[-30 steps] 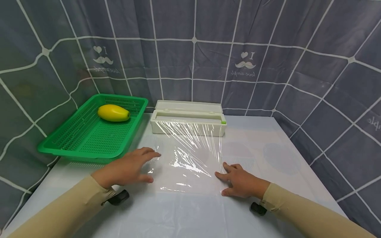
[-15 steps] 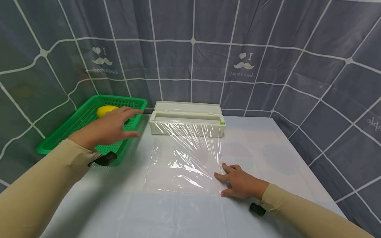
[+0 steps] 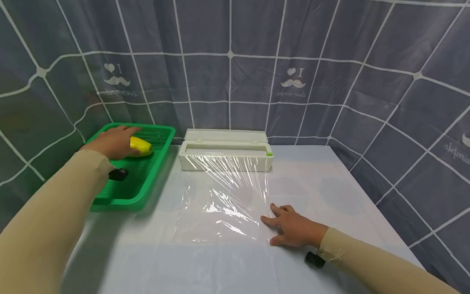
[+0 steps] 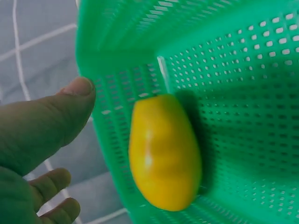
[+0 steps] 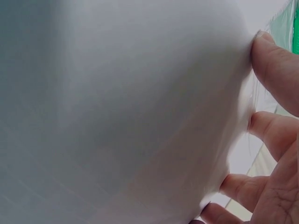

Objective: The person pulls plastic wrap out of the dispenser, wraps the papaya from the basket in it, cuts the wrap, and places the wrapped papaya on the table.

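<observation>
My left hand (image 3: 113, 143) reaches over the green basket (image 3: 156, 171) and overlaps the left end of a smooth yellow papaya (image 3: 142, 147) in the head view. In the left wrist view, the thumb (image 4: 53, 116) and the fingers are spread, with a gap between them and the papaya (image 4: 163, 154). My right hand (image 3: 293, 226) rests on the table, fingers spread and their tips at the right edge of the clear cling film (image 3: 227, 208). That sheet runs forward from a white cling film dispenser (image 3: 187, 163), whose lid (image 3: 225, 135) stands raised at the back.
A white cloth covers the table (image 3: 220, 269). Grey curtains (image 3: 249, 77) with white grid lines close off the back and both sides. The basket stands at the back left, beside the dispenser. A green piece (image 3: 269, 154) sits at the dispenser's right end.
My left hand has lifted off the left edge of the film and moved left and away from me, over the basket to the papaya. The right hand has stayed on the film.
</observation>
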